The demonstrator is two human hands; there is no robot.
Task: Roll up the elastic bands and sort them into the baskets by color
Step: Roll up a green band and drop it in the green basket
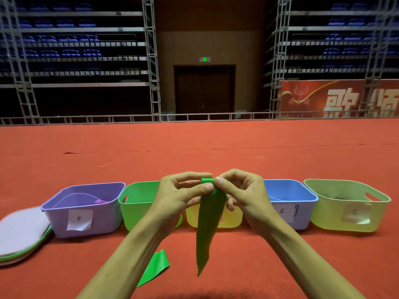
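Note:
A green elastic band [207,223] hangs down from both hands, its top end curled into a small roll between my fingertips. My left hand [181,197] and my right hand [241,195] pinch that top end, held up in front of the row of baskets. Another green band [155,266] lies flat on the red carpet below my left forearm. Five baskets stand in a row: purple [86,223] with a pink roll [98,201] inside, green [133,210], yellow [231,219] partly hidden behind the band, blue [289,190], and pale green [336,216].
A stack of flat lids [21,234] lies left of the purple basket. Red carpet [194,147] stretches away behind the baskets to a metal rail and bleachers.

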